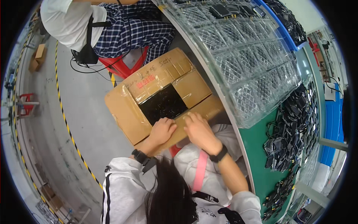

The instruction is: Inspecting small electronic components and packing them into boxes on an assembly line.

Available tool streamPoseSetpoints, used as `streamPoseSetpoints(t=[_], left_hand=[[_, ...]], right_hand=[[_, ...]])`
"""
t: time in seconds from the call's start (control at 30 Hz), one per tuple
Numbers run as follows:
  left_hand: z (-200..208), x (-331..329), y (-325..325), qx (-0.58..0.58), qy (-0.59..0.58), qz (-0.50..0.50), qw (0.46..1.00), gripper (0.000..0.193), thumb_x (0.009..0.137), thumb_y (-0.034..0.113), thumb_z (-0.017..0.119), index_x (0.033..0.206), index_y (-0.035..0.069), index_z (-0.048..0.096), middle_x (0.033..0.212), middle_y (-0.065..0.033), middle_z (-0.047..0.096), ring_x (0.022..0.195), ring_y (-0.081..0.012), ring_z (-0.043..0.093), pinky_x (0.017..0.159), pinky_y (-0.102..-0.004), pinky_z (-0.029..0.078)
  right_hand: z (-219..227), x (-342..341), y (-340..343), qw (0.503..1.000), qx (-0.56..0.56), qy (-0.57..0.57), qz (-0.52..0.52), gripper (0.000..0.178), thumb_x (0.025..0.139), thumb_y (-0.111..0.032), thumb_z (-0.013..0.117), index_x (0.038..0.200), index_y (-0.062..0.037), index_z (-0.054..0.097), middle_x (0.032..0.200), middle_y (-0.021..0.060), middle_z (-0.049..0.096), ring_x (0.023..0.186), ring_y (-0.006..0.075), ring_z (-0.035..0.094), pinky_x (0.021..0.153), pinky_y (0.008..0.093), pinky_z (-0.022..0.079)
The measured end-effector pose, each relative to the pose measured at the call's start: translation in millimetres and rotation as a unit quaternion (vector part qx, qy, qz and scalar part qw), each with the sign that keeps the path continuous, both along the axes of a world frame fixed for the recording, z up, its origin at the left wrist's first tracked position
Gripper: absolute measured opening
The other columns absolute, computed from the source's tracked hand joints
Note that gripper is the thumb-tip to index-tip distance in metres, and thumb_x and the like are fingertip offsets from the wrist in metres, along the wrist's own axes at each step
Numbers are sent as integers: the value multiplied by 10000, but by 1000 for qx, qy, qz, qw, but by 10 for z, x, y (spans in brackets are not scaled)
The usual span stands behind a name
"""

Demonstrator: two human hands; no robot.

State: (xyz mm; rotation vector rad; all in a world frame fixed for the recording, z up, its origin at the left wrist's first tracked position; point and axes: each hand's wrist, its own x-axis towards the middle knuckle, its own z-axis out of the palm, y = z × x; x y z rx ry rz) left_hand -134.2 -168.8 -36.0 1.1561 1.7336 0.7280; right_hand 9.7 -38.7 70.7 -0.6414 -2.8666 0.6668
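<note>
A large brown cardboard box (126, 119) lies in front of me, its top flaps folded inward around a square gap. Through the gap shows something dark and shiny (164, 103), which I cannot make out. Clear tape and handwriting mark the far flap (160, 72). My left hand (163, 130) bends its fingers over the near flap (175, 139) beside the gap's near corner. Farther right along that flap, my right hand (200, 130) grips its edge with curled fingers. The flap's right end is blurred.
To the right, a table (251, 149) carries stacked clear plastic trays (242, 67), a heap of black cabled devices (287, 130) and a blue bin (287, 33). A person in checked trousers (130, 35) sits on a red stool (126, 69) beyond the box. Striped tape (67, 123) marks the left floor.
</note>
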Motion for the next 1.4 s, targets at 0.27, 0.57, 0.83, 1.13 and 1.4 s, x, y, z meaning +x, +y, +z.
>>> streamPoseSetpoints(t=[0.27, 0.57, 0.83, 1.13, 1.4], left_hand=[[269, 333, 57, -291, 433, -100, 847, 618, 890, 592, 404, 1009, 49, 673, 988, -104, 667, 934, -281, 604, 809, -528, 387], [171, -316, -1023, -375, 413, 140, 818, 675, 828, 587, 515, 1217, 36, 546, 1202, -150, 556, 1166, -314, 447, 901, -595, 339], [-384, -779, -780, -120, 371, 267, 881, 458, 849, 355, 605, 1197, 62, 558, 1150, -149, 569, 1149, -333, 448, 960, -463, 358], [-490, -1312, -928, -11, 180, 477, 860, 418, 874, 218, 615, 1216, 0, 519, 1246, -194, 512, 1123, -368, 512, 970, -422, 385], [-112, -1746, -212, 121, 252, 466, 840, 478, 908, 148, 585, 1343, 37, 421, 1271, -132, 486, 1120, -234, 514, 944, -321, 403]], right_hand=[[-918, -916, 212, 807, -93, -531, 243, 511, 840, -245, 548, 1203, 110, 491, 1259, 305, 487, 1131, 365, 515, 987, 462, 377], [-1658, -580, -108, 935, 39, -340, -94, 706, 826, -246, 567, 1353, 137, 297, 1482, 264, 164, 1349, 362, 228, 1023, 644, 213], [-848, -559, 831, 929, 103, -170, -312, 732, 807, -232, 617, 1409, 20, 283, 1513, 213, 129, 1310, 393, 280, 1004, 588, 291], [-1248, -863, 1361, 925, -16, -231, -301, 604, 833, -190, 589, 1350, 32, 368, 1481, 255, 142, 1326, 463, 188, 1031, 536, 295], [-2027, -1435, 1537, 977, -107, -82, -163, 634, 815, -250, 637, 1341, 9, 395, 1450, 275, 188, 1328, 446, 212, 1041, 474, 306]])
